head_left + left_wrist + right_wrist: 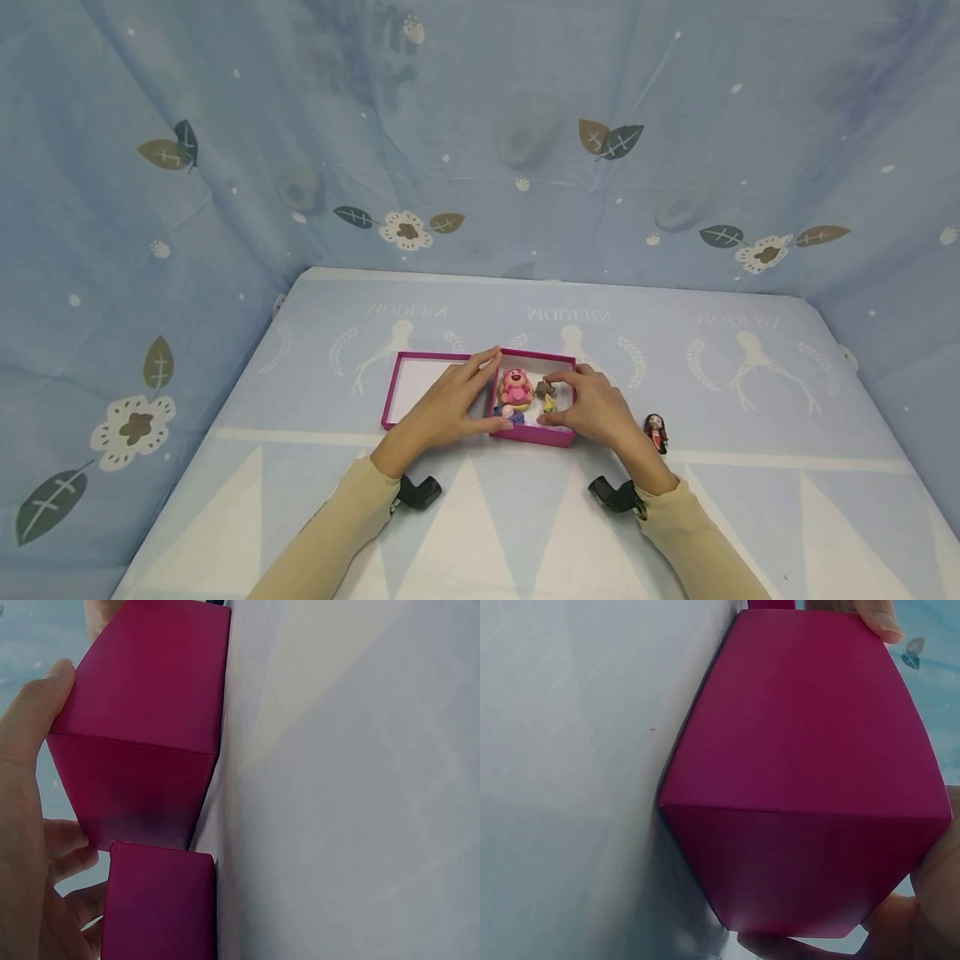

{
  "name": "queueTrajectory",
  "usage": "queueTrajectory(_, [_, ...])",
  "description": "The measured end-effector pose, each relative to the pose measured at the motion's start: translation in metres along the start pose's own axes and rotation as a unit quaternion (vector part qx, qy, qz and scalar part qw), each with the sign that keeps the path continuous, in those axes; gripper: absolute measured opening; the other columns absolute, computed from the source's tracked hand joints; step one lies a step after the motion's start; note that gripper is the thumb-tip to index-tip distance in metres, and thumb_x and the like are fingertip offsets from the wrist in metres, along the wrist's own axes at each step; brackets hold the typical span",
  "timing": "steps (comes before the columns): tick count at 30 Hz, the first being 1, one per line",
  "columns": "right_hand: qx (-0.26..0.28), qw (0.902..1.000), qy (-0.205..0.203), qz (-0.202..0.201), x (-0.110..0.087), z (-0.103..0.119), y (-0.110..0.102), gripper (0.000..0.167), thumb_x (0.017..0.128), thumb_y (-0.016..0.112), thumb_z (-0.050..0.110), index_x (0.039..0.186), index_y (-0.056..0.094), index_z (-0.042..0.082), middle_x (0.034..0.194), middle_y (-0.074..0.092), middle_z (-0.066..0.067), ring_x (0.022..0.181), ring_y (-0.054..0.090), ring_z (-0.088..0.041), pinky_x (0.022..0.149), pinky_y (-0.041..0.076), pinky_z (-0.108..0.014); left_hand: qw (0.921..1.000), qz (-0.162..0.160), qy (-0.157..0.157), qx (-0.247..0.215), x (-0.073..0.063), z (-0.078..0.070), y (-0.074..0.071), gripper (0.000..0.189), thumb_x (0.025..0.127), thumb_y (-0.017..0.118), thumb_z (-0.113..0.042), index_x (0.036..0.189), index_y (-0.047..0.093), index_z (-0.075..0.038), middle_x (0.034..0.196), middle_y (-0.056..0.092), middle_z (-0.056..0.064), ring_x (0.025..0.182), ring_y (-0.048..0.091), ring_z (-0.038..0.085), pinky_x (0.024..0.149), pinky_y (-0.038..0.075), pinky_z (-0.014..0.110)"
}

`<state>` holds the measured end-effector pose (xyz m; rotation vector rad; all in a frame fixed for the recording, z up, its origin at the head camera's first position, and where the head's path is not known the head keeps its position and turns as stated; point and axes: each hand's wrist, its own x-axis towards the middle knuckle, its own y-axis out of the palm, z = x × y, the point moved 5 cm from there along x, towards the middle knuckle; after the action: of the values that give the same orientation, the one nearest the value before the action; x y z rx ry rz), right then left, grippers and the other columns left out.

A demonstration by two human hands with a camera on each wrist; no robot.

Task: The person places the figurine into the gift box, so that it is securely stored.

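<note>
Toys (516, 388) lie inside a magenta box (536, 436) on the table (525, 517) in the head view; the left hand (450, 398) holds its left end, thumb and fingers spread, and the right hand (597, 407) bends over the right side, its hold unclear. Left wrist: thumb (54, 690) touching the rim. Right wrist: fingers (780, 947) behind one end.

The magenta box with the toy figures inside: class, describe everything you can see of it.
The magenta box is rectangular, open-topped and pale inside, with smooth walls that look like cardboard. It stands upright on the table, just right of a shallower magenta tray. Small toy figures, including a pink bear, lie inside. The left hand holds its left end; the right hand reaches over its right end, its grip unclear.
</note>
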<state>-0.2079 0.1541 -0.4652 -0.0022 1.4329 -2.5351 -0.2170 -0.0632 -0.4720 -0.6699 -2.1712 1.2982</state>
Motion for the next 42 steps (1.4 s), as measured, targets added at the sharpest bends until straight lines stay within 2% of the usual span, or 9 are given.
queueTrajectory(17, [0.012, 0.9999, 0.004, 0.003, 0.0006, -0.0002, 0.0015, 0.068, 0.070, 0.087, 0.041, 0.130, 0.064, 0.019, 0.142, 0.048, -0.027, 0.126, 0.047, -0.050, 0.098, 0.037, -0.071, 1.0000, 0.004, -0.006, 0.002, -0.0005, 0.0010, 0.0006, 0.097, 0.085, 0.061, -0.065, 0.157, 0.023, -0.012, 0.164, 0.020, -0.001, 0.135, 0.044, 0.028, 0.112, 0.037, 0.046])
queueTrajectory(29, [-0.002, 0.9998, 0.005, 0.018, 0.0007, -0.0013, 0.0015, 0.066, 0.069, 0.086, 0.043, 0.127, 0.066, 0.018, 0.145, 0.047, -0.027, 0.130, 0.045, -0.049, 0.100, 0.035, -0.071, 0.9999, 0.004, -0.010, 0.005, -0.0005, -0.0010, -0.0006, 0.097, 0.084, 0.062, -0.065, 0.157, 0.021, -0.014, 0.163, 0.020, -0.002, 0.135, 0.044, 0.028, 0.112, 0.037, 0.045])
queueTrajectory(42, [0.002, 0.9997, 0.005, 0.022, 0.0010, -0.0011, 0.0018, 0.066, 0.069, 0.087, 0.042, 0.127, 0.066, 0.018, 0.145, 0.046, -0.028, 0.132, 0.041, -0.052, 0.101, 0.033, -0.072, 0.9999, 0.006, -0.011, 0.009, -0.0004, -0.0008, -0.0003, 0.097, 0.085, 0.060, -0.066, 0.157, 0.022, -0.014, 0.164, 0.020, -0.002, 0.137, 0.043, 0.028, 0.112, 0.037, 0.046])
